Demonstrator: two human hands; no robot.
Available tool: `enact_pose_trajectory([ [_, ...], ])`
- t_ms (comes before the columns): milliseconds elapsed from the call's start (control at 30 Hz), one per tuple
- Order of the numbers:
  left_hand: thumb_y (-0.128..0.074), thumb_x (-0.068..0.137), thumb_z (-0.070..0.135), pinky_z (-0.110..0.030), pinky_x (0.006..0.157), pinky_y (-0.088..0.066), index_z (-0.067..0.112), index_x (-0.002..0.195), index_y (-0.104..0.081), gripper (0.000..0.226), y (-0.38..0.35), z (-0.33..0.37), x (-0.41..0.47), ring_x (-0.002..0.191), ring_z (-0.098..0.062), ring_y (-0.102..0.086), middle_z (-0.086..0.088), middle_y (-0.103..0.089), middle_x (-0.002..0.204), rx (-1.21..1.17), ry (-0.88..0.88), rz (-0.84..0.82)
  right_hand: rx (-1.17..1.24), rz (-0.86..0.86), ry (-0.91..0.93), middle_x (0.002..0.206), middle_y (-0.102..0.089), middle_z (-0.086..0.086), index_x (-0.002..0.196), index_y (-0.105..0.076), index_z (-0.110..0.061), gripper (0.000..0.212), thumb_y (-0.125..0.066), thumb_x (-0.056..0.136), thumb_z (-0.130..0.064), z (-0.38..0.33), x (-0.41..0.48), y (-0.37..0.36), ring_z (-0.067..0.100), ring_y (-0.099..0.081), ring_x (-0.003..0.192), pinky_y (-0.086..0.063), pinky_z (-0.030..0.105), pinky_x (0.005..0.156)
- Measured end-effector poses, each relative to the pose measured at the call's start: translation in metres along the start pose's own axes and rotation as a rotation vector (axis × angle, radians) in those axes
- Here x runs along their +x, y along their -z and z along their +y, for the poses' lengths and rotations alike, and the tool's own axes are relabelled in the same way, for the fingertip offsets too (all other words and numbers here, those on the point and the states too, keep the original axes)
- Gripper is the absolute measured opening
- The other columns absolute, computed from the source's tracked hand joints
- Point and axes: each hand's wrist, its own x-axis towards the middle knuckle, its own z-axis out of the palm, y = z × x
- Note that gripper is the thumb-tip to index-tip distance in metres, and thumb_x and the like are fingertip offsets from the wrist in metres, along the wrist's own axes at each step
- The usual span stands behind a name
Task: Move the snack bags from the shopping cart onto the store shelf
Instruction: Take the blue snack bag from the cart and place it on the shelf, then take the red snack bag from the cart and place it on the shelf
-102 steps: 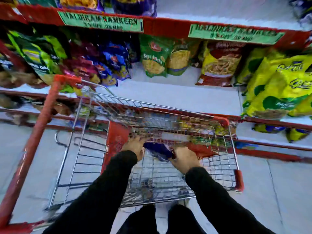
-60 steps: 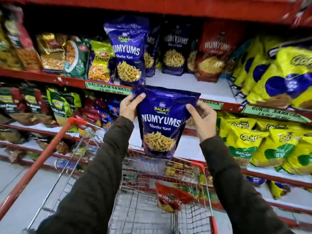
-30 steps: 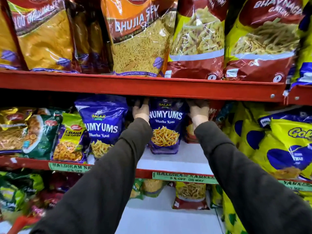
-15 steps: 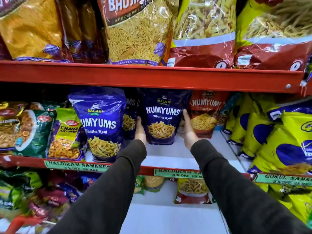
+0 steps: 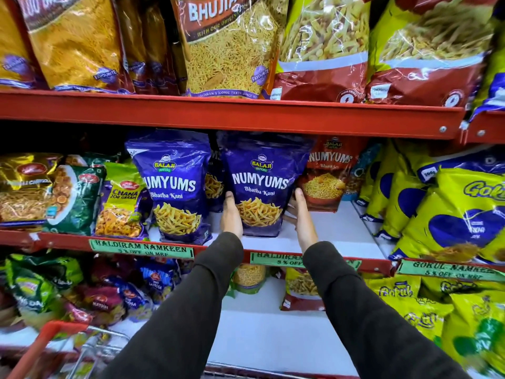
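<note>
A purple Numyums snack bag point(image 5: 261, 184) stands upright on the white middle shelf point(image 5: 338, 228). My left hand point(image 5: 231, 214) lies flat against its lower left side and my right hand point(image 5: 301, 218) against its lower right side, so the bag is held between my palms with fingers straight. A matching purple bag point(image 5: 172, 184) stands just to its left and a red Numyums bag point(image 5: 326, 173) behind it on the right. The shopping cart point(image 5: 49, 340) shows only as a red handle and some wire at the bottom left; its contents are out of view.
A red upper shelf rail point(image 5: 246, 116) hangs close above the bag tops, with large orange and red bags on it. Yellow bags point(image 5: 453, 214) fill the right side, green and gold packs point(image 5: 73, 195) the left. The lower shelf point(image 5: 259, 332) holds several small packs.
The purple bag went from the cart up onto the middle shelf. In the last half second my hands slid up along its sides, and the view drew closer to the shelf.
</note>
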Motion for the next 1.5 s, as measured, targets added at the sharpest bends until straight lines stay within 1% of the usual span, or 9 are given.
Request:
enact_pose_trajectory([
  [400,-0.021,0.089,0.068,-0.051,0.12,-0.02,0.026,0.146,-0.033,0.071,0.02,-0.004,-0.042,0.142,-0.029,-0.031,-0.003,-0.035,0.155,0.048,-0.077,0.108,-0.027,0.045,0.017,0.109,-0.067,-0.013,0.104,-0.064,-0.039,0.028,-0.042,0.095,-0.054,0.006,-0.047,-0.008,0.008,-0.064,0.1,-0.05,0.028,0.081],
  [533,-0.025,0.09,0.065,-0.046,0.12,-0.021,0.027,0.147,-0.031,0.068,0.024,-0.004,-0.05,0.142,-0.026,-0.031,-0.001,-0.033,0.156,0.02,-0.067,0.07,-0.049,-0.015,0.009,0.12,-0.065,-0.002,0.119,-0.061,-0.03,0.033,-0.041,0.098,-0.047,0.001,-0.053,-0.003,0.01,-0.063,0.103,-0.049,0.028,0.085],
  [700,-0.036,0.097,0.044,-0.033,0.106,-0.033,0.022,0.141,-0.04,0.049,0.033,-0.012,-0.064,0.129,-0.02,-0.044,-0.005,-0.046,0.146,0.09,-0.201,0.101,-0.066,-0.043,0.004,0.122,-0.059,-0.001,0.123,-0.057,-0.02,0.034,-0.041,0.1,-0.04,-0.004,-0.072,0.004,0.017,-0.057,0.11,-0.042,0.018,0.077],
  [800,-0.043,0.098,0.028,-0.024,0.096,-0.036,0.017,0.133,-0.051,0.037,0.037,-0.021,-0.079,0.118,-0.013,-0.051,-0.005,-0.053,0.139,0.021,-0.305,0.19,-0.042,0.045,0.027,0.122,-0.063,0.004,0.11,-0.058,-0.023,0.02,-0.048,0.099,-0.034,0.002,-0.088,0.011,0.021,-0.059,0.115,-0.046,0.035,0.099],
  [1000,-0.044,0.096,0.009,-0.033,0.099,-0.047,0.014,0.108,-0.063,0.023,0.039,-0.074,-0.116,0.112,-0.022,-0.059,-0.009,-0.065,0.119,0.182,-0.52,0.14,-0.041,0.074,0.035,0.123,-0.068,0.012,0.109,-0.067,-0.01,0.022,-0.054,0.097,-0.024,0.033,-0.125,0.033,0.027,-0.066,0.109,-0.053,0.035,0.086],
  [1200,-0.046,0.093,0.007,-0.007,0.072,-0.046,0.021,0.101,-0.066,0.026,0.05,-0.155,-0.157,0.112,-0.024,-0.057,-0.005,-0.062,0.117,0.442,-0.399,0.048,-0.229,0.04,-0.02,0.114,-0.069,0.012,0.101,-0.068,-0.017,0.013,-0.057,0.095,-0.019,0.103,-0.17,0.069,0.027,-0.067,0.099,-0.055,0.031,0.077],
  [1300,-0.039,0.08,-0.016,-0.024,0.078,-0.047,0.013,0.1,-0.07,0.047,0.067,-0.201,-0.188,0.108,-0.028,-0.059,-0.012,-0.065,0.115,0.566,-0.307,0.043,-0.374,0.016,-0.133,0.104,-0.071,0.007,0.098,-0.07,-0.022,0.011,-0.061,0.093,-0.019,0.151,-0.204,0.099,0.031,-0.068,0.101,-0.055,0.045,0.087],
  [1400,-0.032,0.069,-0.025,-0.036,0.093,-0.05,0.007,0.108,-0.069,0.063,0.093,-0.248,-0.214,0.114,-0.034,-0.057,-0.018,-0.062,0.121,0.7,-0.082,-0.049,-0.36,-0.031,-0.291,0.113,-0.072,0.009,0.094,-0.071,-0.025,0.011,-0.062,0.092,-0.02,0.195,-0.246,0.134,0.015,-0.067,0.099,-0.052,0.037,0.096],
  [1500,-0.047,0.084,-0.01,-0.019,0.085,-0.051,0.009,0.126,-0.058,0.048,0.123,-0.297,-0.235,0.125,-0.033,-0.052,-0.02,-0.056,0.135,0.814,0.253,-0.088,-0.227,-0.03,-0.616,0.136,-0.059,0.014,0.114,-0.066,-0.016,0.025,-0.048,0.098,-0.021,0.236,-0.279,0.168,0.028,-0.055,0.121,-0.043,0.042,0.098],
])
